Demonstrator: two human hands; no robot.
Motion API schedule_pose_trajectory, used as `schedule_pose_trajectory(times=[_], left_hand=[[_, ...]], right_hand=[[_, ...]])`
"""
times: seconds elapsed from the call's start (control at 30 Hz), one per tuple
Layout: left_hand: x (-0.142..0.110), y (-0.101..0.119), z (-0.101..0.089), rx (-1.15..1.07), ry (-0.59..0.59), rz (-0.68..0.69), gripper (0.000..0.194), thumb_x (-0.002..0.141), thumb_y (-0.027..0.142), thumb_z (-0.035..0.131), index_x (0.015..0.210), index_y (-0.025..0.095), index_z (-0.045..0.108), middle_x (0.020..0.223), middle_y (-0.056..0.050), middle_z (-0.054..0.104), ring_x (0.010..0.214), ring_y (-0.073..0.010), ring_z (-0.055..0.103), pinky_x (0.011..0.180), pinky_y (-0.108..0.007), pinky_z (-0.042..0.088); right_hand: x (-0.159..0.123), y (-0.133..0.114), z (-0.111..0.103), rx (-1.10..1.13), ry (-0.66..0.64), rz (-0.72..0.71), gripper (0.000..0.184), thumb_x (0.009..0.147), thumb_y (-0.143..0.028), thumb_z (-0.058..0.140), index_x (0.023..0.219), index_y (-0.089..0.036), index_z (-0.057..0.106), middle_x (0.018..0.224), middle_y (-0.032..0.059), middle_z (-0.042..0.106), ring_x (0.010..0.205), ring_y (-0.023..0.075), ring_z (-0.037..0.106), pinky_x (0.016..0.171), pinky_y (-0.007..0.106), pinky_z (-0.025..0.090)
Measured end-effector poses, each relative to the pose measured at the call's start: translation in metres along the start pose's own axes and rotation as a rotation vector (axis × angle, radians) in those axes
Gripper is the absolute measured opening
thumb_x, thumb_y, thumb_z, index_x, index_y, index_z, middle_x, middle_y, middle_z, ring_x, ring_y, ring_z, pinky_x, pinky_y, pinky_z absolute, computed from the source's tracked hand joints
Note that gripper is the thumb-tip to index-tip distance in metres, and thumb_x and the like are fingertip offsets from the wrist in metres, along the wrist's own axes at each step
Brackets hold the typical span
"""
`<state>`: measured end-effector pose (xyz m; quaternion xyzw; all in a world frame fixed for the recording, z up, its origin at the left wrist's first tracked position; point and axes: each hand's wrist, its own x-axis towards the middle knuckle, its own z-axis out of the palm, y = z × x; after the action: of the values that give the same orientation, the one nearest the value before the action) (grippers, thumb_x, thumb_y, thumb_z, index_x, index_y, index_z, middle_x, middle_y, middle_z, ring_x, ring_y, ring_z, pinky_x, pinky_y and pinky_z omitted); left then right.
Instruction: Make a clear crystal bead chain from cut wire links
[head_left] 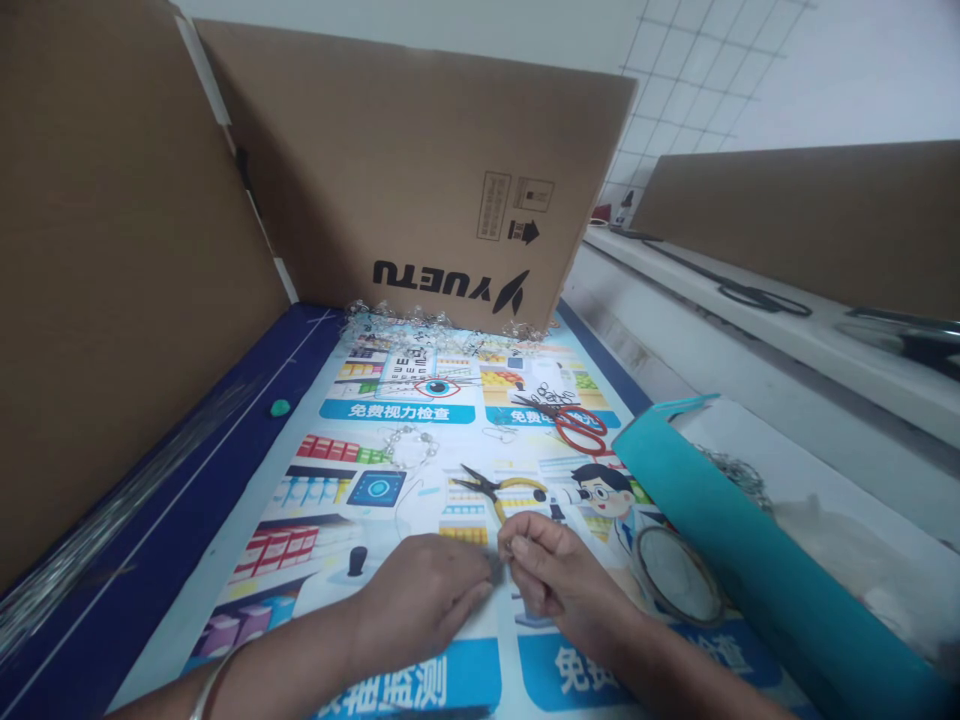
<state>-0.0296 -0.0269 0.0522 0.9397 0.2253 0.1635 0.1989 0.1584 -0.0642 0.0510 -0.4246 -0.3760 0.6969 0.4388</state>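
My left hand (420,590) and my right hand (551,575) meet at the near middle of a printed poster mat (322,560). Both are closed in a pinch, fingertips touching, around something small and dark between them that I cannot make out. Yellow-handled pliers (499,488) lie on the mat just beyond my fingers. A thin chain piece (409,445) lies further out, to the left. A silver bangle (206,685) sits on my left wrist.
Red-handled scissors (574,425) and small rings lie at the far right of the mat. A teal roll (750,555) slants along the right, with a round lid (675,575) beside it. Cardboard walls (420,190) stand behind and left. Clear beads (420,322) line the back.
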Motion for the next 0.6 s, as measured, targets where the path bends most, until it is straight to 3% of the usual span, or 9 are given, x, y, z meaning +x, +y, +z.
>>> schedule_pose_trajectory(times=[0.23,0.4,0.5,0.6], left_hand=[[0.000,0.000,0.005,-0.140,0.072,-0.129,0.004,0.086,0.020,0.046,0.088,0.021,0.050,0.077,0.002,0.064,0.069,-0.0148,0.059,0.061,-0.023,0.041],[-0.001,0.001,0.007,-0.262,0.069,-0.296,0.020,0.079,0.019,0.057,0.093,0.021,0.042,0.072,0.004,0.064,0.062,-0.0139,0.060,0.053,-0.021,0.040],[-0.001,0.000,0.007,-0.231,0.098,-0.233,0.023,0.082,0.022,0.056,0.101,0.022,0.044,0.074,0.003,0.065,0.066,-0.0148,0.061,0.058,-0.022,0.044],[-0.001,-0.001,0.007,-0.159,0.180,-0.077,0.026,0.086,0.025,0.052,0.111,0.023,0.046,0.092,-0.003,0.067,0.083,-0.0177,0.062,0.072,-0.027,0.047]], right_hand=[[-0.003,0.003,0.003,-0.316,0.088,0.057,0.037,0.067,-0.048,0.067,0.089,-0.018,0.061,0.049,-0.0084,0.036,0.042,0.0050,0.026,0.037,0.017,0.023],[-0.008,0.000,0.008,-0.664,0.028,-0.136,0.016,0.081,-0.031,0.054,0.086,-0.022,0.066,0.068,-0.0006,0.054,0.057,0.0115,0.046,0.053,0.023,0.038],[-0.009,-0.005,0.011,-0.763,-0.038,-0.248,0.017,0.083,-0.024,0.050,0.088,-0.024,0.066,0.083,0.0018,0.061,0.078,0.0178,0.053,0.070,0.027,0.040],[-0.009,-0.010,0.013,-0.785,-0.091,-0.266,0.018,0.085,-0.024,0.047,0.086,-0.022,0.065,0.084,0.0026,0.060,0.081,0.0189,0.051,0.074,0.028,0.038]])
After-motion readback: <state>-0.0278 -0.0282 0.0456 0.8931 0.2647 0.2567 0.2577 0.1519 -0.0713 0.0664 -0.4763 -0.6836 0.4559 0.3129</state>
